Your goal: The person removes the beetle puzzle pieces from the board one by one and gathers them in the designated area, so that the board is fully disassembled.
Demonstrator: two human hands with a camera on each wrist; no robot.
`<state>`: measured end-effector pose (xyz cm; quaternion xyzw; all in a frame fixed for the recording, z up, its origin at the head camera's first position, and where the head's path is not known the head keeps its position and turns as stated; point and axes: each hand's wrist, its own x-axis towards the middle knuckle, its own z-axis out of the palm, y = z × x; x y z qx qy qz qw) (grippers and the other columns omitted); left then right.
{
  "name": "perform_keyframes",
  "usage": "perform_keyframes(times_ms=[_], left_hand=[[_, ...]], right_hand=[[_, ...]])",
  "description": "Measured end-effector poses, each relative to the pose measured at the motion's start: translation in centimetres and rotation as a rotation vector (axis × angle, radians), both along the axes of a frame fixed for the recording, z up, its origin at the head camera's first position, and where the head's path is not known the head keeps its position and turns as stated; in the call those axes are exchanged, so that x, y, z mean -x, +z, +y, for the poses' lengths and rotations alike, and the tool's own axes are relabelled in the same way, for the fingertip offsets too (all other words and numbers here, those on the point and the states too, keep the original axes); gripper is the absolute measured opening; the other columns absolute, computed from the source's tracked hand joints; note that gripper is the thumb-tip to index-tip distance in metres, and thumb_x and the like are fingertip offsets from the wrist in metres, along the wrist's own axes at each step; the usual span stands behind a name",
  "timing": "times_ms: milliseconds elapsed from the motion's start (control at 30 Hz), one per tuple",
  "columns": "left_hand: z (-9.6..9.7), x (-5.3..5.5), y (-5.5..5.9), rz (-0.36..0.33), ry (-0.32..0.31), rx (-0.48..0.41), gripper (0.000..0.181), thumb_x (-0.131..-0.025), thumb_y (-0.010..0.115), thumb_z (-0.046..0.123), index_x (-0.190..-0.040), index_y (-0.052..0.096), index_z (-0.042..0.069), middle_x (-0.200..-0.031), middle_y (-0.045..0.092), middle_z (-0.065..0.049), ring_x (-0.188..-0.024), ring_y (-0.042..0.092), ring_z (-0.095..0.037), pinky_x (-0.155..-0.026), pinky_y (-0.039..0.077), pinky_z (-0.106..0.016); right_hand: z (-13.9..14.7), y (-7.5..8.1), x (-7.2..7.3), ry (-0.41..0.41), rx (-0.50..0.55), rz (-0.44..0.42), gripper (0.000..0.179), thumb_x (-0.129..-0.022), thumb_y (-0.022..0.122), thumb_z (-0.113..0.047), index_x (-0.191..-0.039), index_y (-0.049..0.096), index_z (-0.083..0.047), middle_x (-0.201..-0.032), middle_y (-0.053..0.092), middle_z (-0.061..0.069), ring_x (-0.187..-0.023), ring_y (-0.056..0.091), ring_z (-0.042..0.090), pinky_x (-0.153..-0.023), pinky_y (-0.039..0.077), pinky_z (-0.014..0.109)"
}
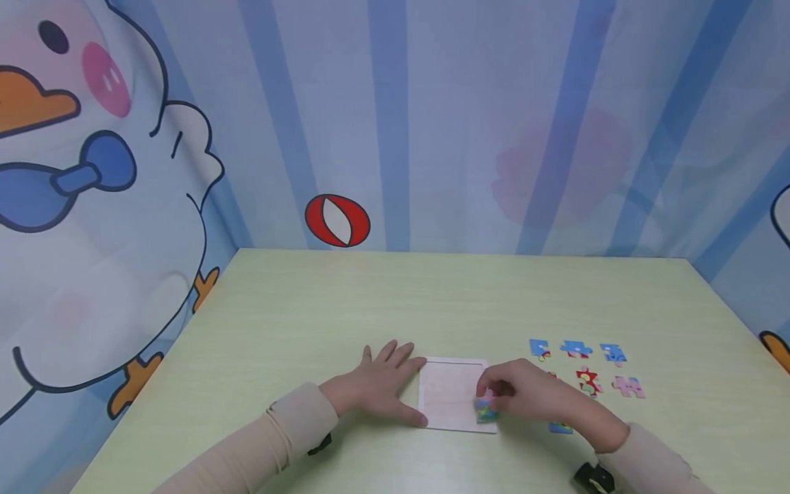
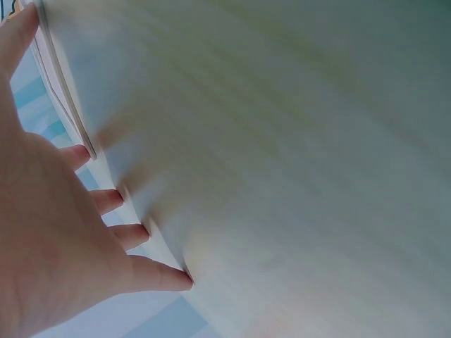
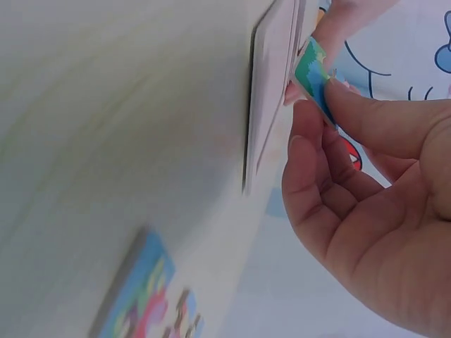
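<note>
A jigsaw piece (image 1: 485, 410), blue and green with a pink part, is pinched between the thumb and fingers of my right hand (image 1: 524, 391). In the right wrist view the piece (image 3: 312, 74) is tilted, close over the tray. The shallow square puzzle tray (image 1: 450, 394), pale with a raised border, lies on the table, its bottom right corner under the piece. My left hand (image 1: 384, 384) rests with spread fingers at the tray's left edge. Its thumb and a fingertip touch the border; the left wrist view shows the other fingertips (image 2: 137, 236) down on the table.
Several loose jigsaw pieces lie right of the tray, among them a blue one (image 1: 576, 349), a red one (image 1: 589, 381) and a pink one (image 1: 629, 387). Another blue piece (image 1: 560, 428) sits partly under my right forearm. A printed curtain (image 1: 450, 123) hangs behind the table.
</note>
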<state>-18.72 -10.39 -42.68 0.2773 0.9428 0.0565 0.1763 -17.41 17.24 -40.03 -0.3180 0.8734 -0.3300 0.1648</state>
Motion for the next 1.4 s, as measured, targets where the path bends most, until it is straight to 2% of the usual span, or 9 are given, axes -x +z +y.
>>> perform_keyframes(times_ms=[533,767,1033,1233,1400], left_hand=[[0.0,-0.2,0.5,-0.001,-0.003,0.001,0.099,-0.078,0.056,0.075,-0.153,0.023,0.02,-0.161,0.012,-0.011,-0.147,0.007,-0.037,-0.108,0.01,-0.07],[0.0,-0.2,0.4,-0.003,-0.002,-0.006,0.099,-0.077,0.056,0.075,-0.153,0.024,0.02,-0.161,0.012,-0.011,-0.147,0.008,-0.038,-0.108,0.011,-0.07],[-0.1,-0.2,0.5,-0.01,0.003,-0.009,0.099,-0.077,0.057,0.075,-0.153,0.024,0.02,-0.162,0.011,-0.01,-0.147,0.007,-0.037,-0.108,0.01,-0.07],[-0.1,-0.2,0.5,-0.01,0.004,-0.012,0.099,-0.078,0.057,0.074,-0.153,0.024,0.02,-0.162,0.012,-0.01,-0.147,0.007,-0.037,-0.108,0.009,-0.07],[-0.1,-0.1,0.3,-0.009,0.003,-0.016,0.099,-0.077,0.057,0.075,-0.153,0.024,0.02,-0.162,0.012,-0.01,-0.147,0.006,-0.037,-0.108,0.009,-0.07]], right_hand=[[5.5,1.7,-1.0,-0.08,0.015,0.0,0.007,-0.091,0.065,-0.009,-0.098,0.067,-0.011,-0.085,0.06,-0.005,-0.071,0.051,0.004,-0.064,0.046,0.023],[8.4,1.7,-1.5,-0.074,0.008,0.056,0.007,-0.093,0.064,-0.015,-0.099,0.067,-0.012,-0.092,0.064,-0.008,-0.075,0.054,0.0,-0.065,0.049,0.022],[11.8,1.4,-1.9,-0.051,0.03,0.027,0.007,-0.092,0.064,-0.011,-0.099,0.066,-0.01,-0.092,0.063,-0.008,-0.077,0.056,0.002,-0.064,0.049,0.022],[13.7,1.4,-1.8,-0.12,-0.044,-0.001,0.012,-0.091,0.065,-0.007,-0.102,0.065,-0.004,-0.1,0.064,0.0,-0.082,0.055,-0.003,-0.068,0.051,0.021],[14.8,1.4,-1.5,-0.137,-0.069,-0.05,0.012,-0.091,0.064,-0.006,-0.102,0.065,-0.004,-0.099,0.064,0.003,-0.081,0.054,-0.002,-0.068,0.052,0.022]])
